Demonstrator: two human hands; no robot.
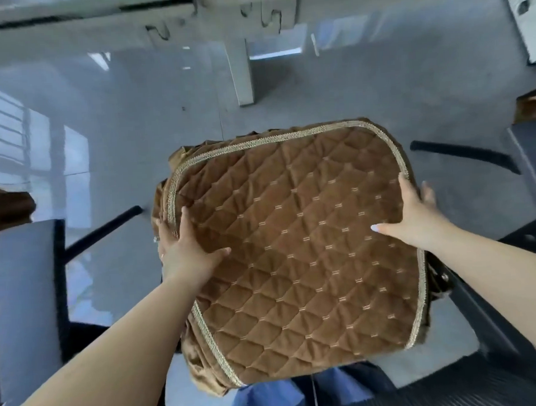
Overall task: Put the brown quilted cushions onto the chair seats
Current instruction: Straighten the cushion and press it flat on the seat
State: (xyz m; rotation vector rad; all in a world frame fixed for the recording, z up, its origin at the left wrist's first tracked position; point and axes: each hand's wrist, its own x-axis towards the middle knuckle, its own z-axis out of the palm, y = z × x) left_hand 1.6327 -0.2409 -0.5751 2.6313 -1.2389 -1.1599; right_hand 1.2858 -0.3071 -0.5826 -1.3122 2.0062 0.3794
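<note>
A brown quilted cushion [297,251] with gold braid trim fills the middle of the view, held flat above the floor. My left hand [185,247] grips its left edge, thumb on top and fingers underneath. My right hand [416,213] grips its right edge the same way. A dark chair [27,308] stands at the left with its backrest toward me. Another dark chair [532,170] stands at the right, with brown fabric [532,108] showing beyond it. What lies directly beneath the cushion is hidden.
Glossy grey tiled floor [132,123] spreads ahead. A white table leg [241,73] and tabletop edge run across the top. Black chair legs [463,155] stick out at both sides. My blue trousers [270,398] show at the bottom.
</note>
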